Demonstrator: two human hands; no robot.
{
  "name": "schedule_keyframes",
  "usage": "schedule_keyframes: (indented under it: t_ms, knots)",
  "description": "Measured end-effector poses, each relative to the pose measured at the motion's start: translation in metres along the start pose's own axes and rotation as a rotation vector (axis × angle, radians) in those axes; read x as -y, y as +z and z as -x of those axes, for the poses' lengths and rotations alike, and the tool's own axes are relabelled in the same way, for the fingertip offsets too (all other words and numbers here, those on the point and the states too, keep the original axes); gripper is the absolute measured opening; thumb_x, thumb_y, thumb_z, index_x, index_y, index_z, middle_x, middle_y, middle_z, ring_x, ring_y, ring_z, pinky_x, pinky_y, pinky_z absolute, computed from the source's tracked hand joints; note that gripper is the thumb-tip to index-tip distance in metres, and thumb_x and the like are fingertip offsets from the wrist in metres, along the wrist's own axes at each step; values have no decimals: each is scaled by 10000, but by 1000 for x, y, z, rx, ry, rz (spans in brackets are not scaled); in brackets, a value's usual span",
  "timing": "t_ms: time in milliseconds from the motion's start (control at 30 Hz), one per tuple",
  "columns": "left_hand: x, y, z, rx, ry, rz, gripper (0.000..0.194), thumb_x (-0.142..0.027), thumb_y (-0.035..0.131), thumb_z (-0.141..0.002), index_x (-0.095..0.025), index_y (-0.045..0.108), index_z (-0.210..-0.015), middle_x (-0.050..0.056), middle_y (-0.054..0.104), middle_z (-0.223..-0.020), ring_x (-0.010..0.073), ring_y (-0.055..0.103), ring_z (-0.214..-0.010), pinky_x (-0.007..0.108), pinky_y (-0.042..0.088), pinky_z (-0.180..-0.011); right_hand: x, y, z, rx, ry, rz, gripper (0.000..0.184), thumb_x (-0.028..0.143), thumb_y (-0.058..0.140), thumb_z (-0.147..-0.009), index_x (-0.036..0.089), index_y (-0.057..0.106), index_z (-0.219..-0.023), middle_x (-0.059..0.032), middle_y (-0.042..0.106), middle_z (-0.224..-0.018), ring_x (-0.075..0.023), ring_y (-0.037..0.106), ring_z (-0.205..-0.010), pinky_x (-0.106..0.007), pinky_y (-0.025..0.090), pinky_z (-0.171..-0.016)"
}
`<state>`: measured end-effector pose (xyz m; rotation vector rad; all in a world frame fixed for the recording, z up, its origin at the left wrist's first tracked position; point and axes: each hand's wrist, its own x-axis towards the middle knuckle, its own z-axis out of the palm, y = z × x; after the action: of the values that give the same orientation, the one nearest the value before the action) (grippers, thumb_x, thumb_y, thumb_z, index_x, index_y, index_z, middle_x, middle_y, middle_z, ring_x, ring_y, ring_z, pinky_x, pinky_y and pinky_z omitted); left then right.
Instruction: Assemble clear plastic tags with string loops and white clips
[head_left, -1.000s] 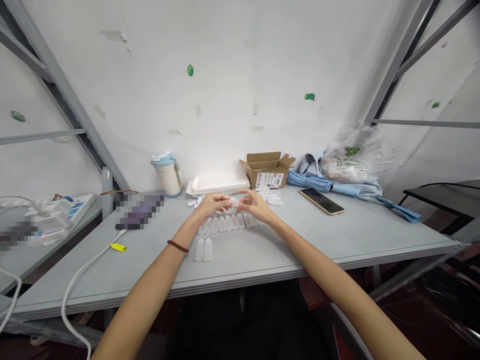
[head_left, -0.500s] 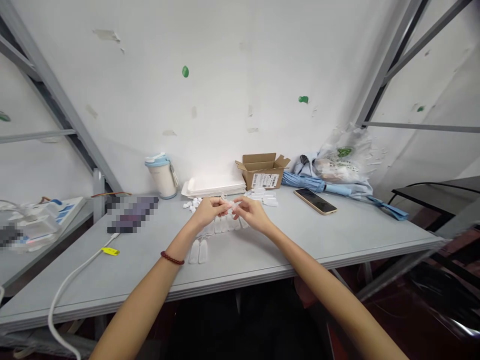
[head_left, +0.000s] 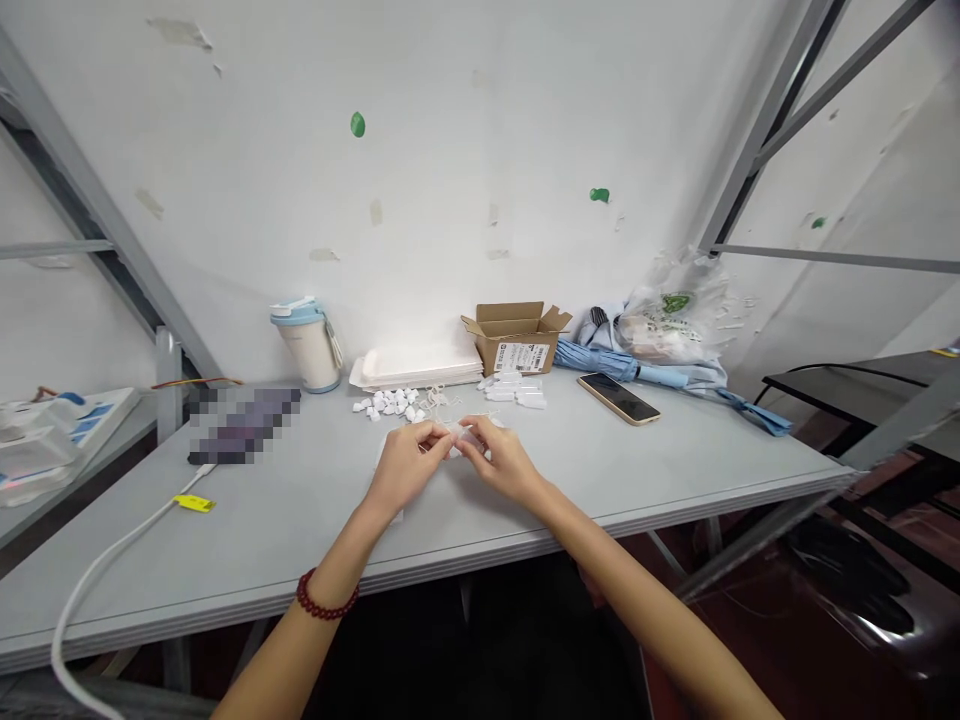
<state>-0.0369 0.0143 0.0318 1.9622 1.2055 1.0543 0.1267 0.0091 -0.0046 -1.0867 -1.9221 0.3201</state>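
My left hand (head_left: 407, 462) and my right hand (head_left: 504, 462) meet fingertip to fingertip above the table. Both are closed in a pinch on a small translucent white plastic piece (head_left: 466, 434); the fingers cover much of it, so its exact kind is unclear. Thin white strings (head_left: 437, 397) lie just beyond the fingers. Left of the strings is a loose heap of small white caps (head_left: 390, 402). Several clear plastic tube-like pieces (head_left: 517, 388) lie behind my right hand. Flat translucent pieces on the table are mostly hidden under my hands.
At the back stand an opened cardboard box (head_left: 517, 355), a stack of white trays or sheets (head_left: 420, 368) and a cream tumbler (head_left: 309, 352). A phone (head_left: 619, 398) and a blue folded umbrella (head_left: 600, 360) lie right. A white cable (head_left: 124, 540) crosses the table's left side.
My joined hands have come lower and nearer to me, now covering the row of flat pieces. The caps and strings behind them show more. The view has shifted a little to the right.
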Motion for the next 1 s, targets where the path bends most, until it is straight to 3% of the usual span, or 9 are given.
schedule_keyframes:
  t_ms: [133,267,333,433,533,700,867,1000]
  knots:
    - [1,10,3,-72,-10,90,207,-358,557,-754,-179,644,-699,30,680,-676,190,632,-673,286,481,-654,0,0,1,-2,23,-31,224,275,484,-884,184,506,-1088,-30,643,-740,-152,591,-647,-261,448,-639]
    - [-2,13,5,-119,39,-28,177,-318,524,-781,-185,631,-735,37,698,-755,187,631,-717,278,466,-646,0,0,2,-16,59,-103,226,282,486,-881,191,491,-1087,-41,651,-770,-162,617,-679,-269,459,-649]
    - [-3,14,6,-126,70,-112,172,-283,506,-795,-182,629,-860,35,695,-794,184,629,-736,281,462,-664,-1,0,1,-33,84,-120,227,299,491,-875,188,492,-1074,-32,635,-741,-161,609,-653,-268,454,-632]
    - [-6,15,9,-69,96,-233,382,-237,492,-803,-181,517,-1180,32,681,-837,200,635,-792,298,457,-696,1,2,1,-62,128,-148,224,314,504,-860,181,499,-1041,-4,600,-661,-152,574,-586,-258,435,-580]
    - [-9,16,15,57,58,-352,539,-226,508,-796,-172,390,-1318,52,678,-866,239,643,-839,317,450,-703,7,8,3,-62,163,-231,220,299,511,-851,181,493,-1036,-2,612,-655,-148,580,-584,-255,442,-574]
    - [-12,15,23,102,-77,-526,582,-201,538,-770,-175,377,-1328,108,679,-988,297,641,-937,332,442,-716,18,17,8,-29,167,-277,214,285,502,-859,195,485,-1052,-29,659,-741,-164,640,-673,-280,484,-637]
    - [-10,23,23,85,-67,-590,569,-217,512,-801,-139,348,-1341,154,659,-1040,312,624,-972,337,429,-715,18,16,8,-65,212,-267,202,270,524,-840,197,492,-1026,-41,652,-807,-160,654,-667,-273,489,-604]
    - [-10,23,23,79,-76,-543,545,-231,528,-787,-169,384,-1309,132,666,-997,301,626,-937,327,416,-694,18,15,7,-55,228,-299,198,277,543,-833,204,489,-1009,-32,654,-806,-158,665,-667,-264,493,-590]
